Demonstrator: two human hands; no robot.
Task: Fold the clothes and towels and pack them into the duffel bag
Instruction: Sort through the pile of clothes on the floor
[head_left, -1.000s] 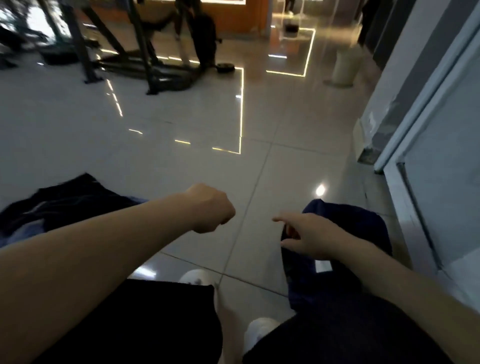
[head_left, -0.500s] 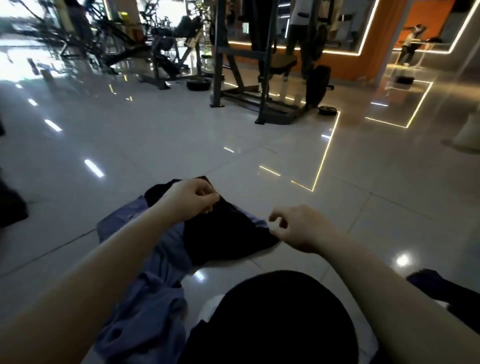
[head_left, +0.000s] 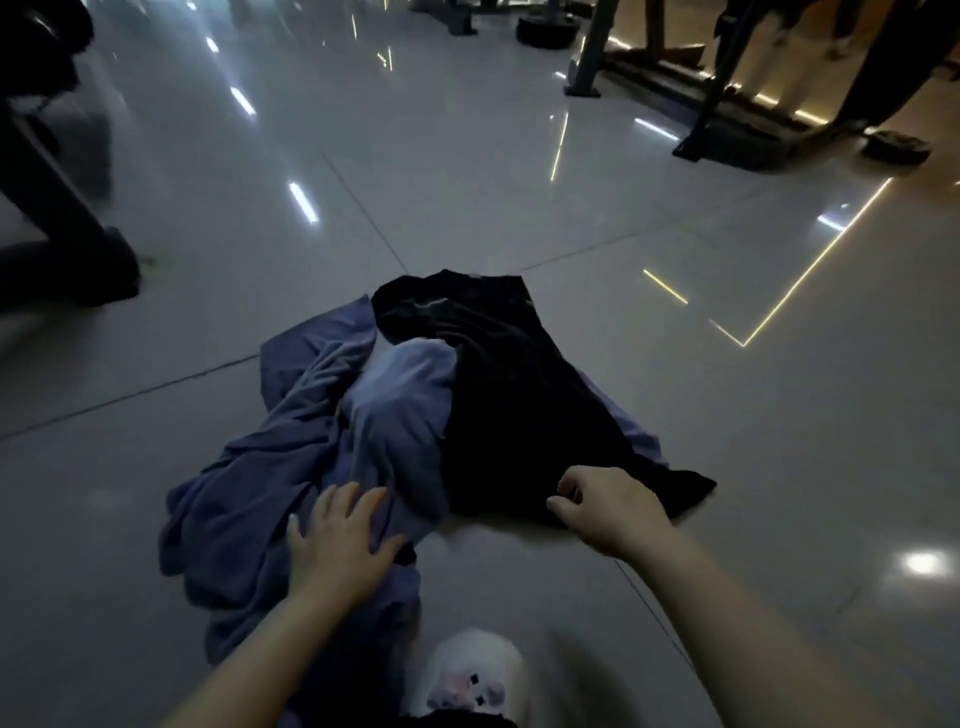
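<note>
— Where the black garment (head_left: 519, 415) overlaps the blue cloth (head_left: 291, 467) on the floor (head_left: 727, 415), who holds what?
— Right hand (head_left: 608, 509) pinches black's near edge; left hand (head_left: 337, 540) rests flat on blue. Bare tiles around.

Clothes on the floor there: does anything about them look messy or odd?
Yes. The blue garment lies crumpled on the tiled floor, with the black garment draped partly over it. Neither is folded. No bag shows.

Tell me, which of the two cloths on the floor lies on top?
The black garment. It lies over the crumpled blue cloth, whose edge peeks out beyond it on the right; the right hand grips its near edge.
</note>
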